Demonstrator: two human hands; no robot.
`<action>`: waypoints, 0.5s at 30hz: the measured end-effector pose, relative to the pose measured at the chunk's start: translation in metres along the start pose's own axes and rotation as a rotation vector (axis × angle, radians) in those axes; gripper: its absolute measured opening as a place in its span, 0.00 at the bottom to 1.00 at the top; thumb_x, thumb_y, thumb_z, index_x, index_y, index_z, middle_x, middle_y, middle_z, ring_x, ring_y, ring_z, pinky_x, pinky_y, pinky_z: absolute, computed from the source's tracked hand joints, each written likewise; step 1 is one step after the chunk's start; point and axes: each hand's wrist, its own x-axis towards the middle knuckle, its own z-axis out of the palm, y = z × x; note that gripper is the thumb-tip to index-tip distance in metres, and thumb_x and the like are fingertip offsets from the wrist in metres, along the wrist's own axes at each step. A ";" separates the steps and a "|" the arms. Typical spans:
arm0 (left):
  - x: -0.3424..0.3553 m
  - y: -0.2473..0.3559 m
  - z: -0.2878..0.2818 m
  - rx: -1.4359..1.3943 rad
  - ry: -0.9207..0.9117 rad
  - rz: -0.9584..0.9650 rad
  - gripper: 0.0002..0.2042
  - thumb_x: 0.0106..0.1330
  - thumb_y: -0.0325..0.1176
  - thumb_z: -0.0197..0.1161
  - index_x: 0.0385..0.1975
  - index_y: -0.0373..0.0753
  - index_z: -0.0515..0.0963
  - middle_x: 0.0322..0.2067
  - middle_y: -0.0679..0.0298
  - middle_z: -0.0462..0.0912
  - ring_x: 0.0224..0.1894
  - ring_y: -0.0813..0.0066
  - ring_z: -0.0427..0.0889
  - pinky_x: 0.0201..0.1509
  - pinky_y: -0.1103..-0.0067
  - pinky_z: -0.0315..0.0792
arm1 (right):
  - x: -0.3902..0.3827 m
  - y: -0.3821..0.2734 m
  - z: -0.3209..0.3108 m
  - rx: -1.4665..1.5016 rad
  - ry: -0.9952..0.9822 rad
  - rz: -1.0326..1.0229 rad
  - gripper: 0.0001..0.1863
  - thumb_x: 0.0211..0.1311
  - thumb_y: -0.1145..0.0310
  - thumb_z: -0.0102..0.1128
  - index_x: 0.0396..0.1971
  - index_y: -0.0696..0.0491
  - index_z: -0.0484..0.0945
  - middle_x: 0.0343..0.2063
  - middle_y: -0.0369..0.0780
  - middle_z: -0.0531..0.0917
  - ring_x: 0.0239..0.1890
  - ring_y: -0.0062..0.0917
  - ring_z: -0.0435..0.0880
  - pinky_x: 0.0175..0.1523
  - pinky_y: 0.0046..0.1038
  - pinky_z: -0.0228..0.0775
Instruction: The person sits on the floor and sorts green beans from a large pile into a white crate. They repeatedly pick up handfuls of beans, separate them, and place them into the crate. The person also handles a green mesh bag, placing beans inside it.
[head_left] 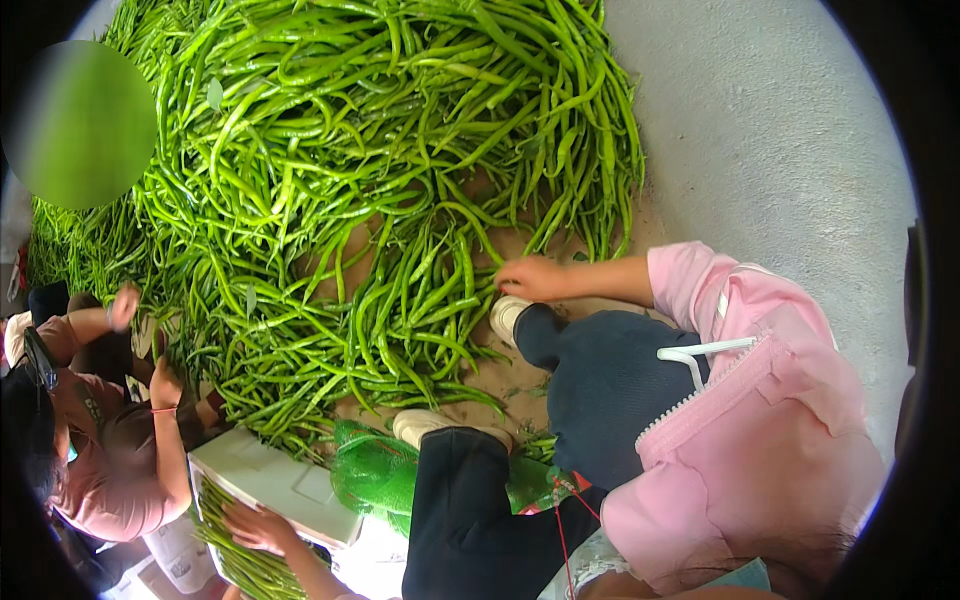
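Observation:
My left hand [258, 528] lies with fingers stretched out on long green chili peppers [255, 570] lined up in a white box [265, 470]. My right hand [532, 278], reaching out of a pink sleeve, is at the near right edge of a big heap of green chili peppers [400, 200]. Its fingers are curled down beside the pepper tips, just above my shoe [508, 318]. What they hold, if anything, is hidden.
A green mesh bag [370, 470] sits between the box and my leg. At the left a co-worker in a brownish-pink shirt [115, 480] has both hands [165, 385] by the heap. Grey concrete floor [760, 130] stretches along the right.

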 end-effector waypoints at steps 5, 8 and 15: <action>-0.039 0.122 -0.080 -0.885 0.177 0.345 0.21 0.52 0.29 0.57 0.49 0.44 0.68 0.51 0.64 0.69 0.59 0.60 0.58 0.61 0.60 0.48 | 0.111 0.000 0.016 -0.055 0.120 -0.188 0.07 0.51 0.67 0.49 0.29 0.52 0.74 0.27 0.43 0.76 0.34 0.40 0.75 0.36 0.39 0.66; -0.066 0.195 -0.123 -0.921 0.007 0.469 0.20 0.52 0.29 0.58 0.48 0.43 0.69 0.47 0.63 0.72 0.56 0.59 0.62 0.61 0.61 0.47 | 0.176 -0.029 0.041 -0.065 0.086 -0.361 0.09 0.50 0.65 0.52 0.31 0.52 0.73 0.29 0.43 0.76 0.34 0.41 0.75 0.36 0.40 0.67; -0.069 0.246 -0.116 -1.525 -0.607 0.261 0.17 0.55 0.25 0.56 0.46 0.39 0.70 0.45 0.57 0.72 0.53 0.60 0.66 0.54 0.71 0.60 | 0.187 -0.058 0.094 -0.407 -0.215 -0.363 0.16 0.48 0.62 0.59 0.36 0.55 0.72 0.36 0.42 0.75 0.44 0.34 0.71 0.40 0.37 0.66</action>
